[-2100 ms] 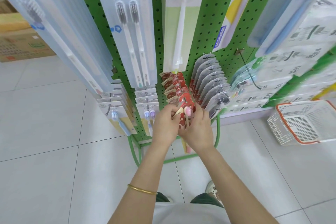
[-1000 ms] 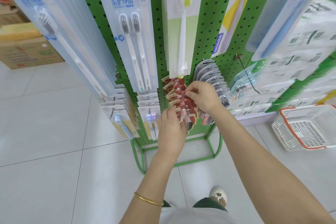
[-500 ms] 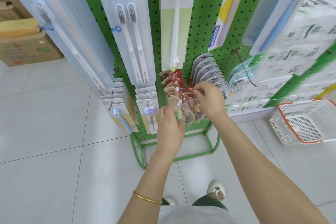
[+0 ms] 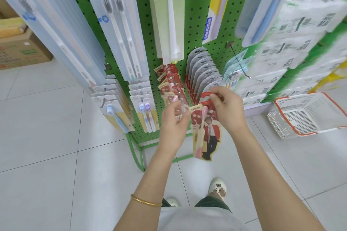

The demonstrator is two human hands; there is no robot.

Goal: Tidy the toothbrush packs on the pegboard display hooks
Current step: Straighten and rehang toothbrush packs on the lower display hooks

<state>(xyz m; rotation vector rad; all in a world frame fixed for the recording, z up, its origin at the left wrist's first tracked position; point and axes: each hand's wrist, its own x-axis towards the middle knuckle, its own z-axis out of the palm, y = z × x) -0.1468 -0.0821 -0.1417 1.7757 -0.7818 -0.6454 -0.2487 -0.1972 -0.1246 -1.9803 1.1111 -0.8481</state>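
Both forearms are bare right down to the hands. A thin, smooth gold metal bangle (image 4: 146, 200) circles the left wrist, and what looks like a narrow gold ring (image 4: 177, 110) sits on a finger of the left hand (image 4: 173, 124). At the bottom of the view are a pale grey fabric top (image 4: 197, 219), the dark green hems of legwear (image 4: 212, 203), and white clog-style shoes (image 4: 217, 187). The right shoe carries a small brown bear charm.
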